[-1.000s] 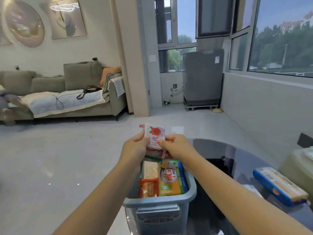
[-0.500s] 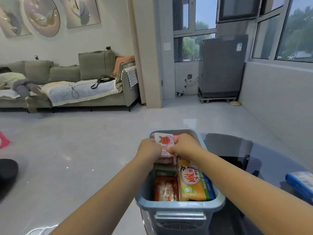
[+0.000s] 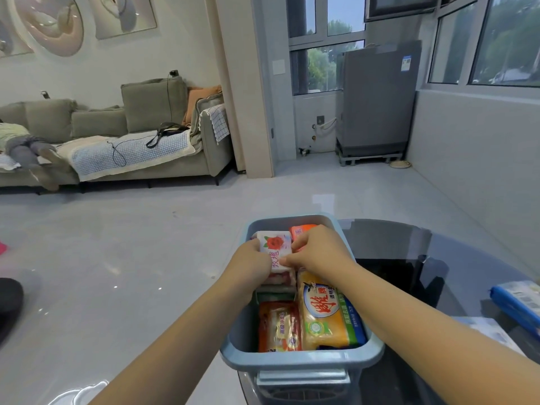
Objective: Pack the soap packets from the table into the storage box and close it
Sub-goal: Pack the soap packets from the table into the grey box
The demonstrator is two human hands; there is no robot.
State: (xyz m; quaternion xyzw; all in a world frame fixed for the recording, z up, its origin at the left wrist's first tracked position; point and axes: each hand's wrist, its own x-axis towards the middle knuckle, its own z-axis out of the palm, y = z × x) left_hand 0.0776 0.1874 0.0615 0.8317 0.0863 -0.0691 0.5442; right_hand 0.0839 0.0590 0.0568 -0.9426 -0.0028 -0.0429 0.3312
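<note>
Both hands, left (image 3: 252,266) and right (image 3: 317,252), pinched a rose packet (image 3: 274,250) with curled fingers, low inside the box (image 3: 301,359) on the worktop (image 3: 409,252), above other packets (image 3: 321,314).

Blue-grey storage box (image 3: 301,358), rose-printed white packet (image 3: 274,248), yellow packet (image 3: 321,314)

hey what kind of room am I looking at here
Most likely a home living room opening onto a glazed balcony or laundry nook. A grey sofa stands under wall art, and a covered appliance, probably a washer, sits by the windows.
</note>
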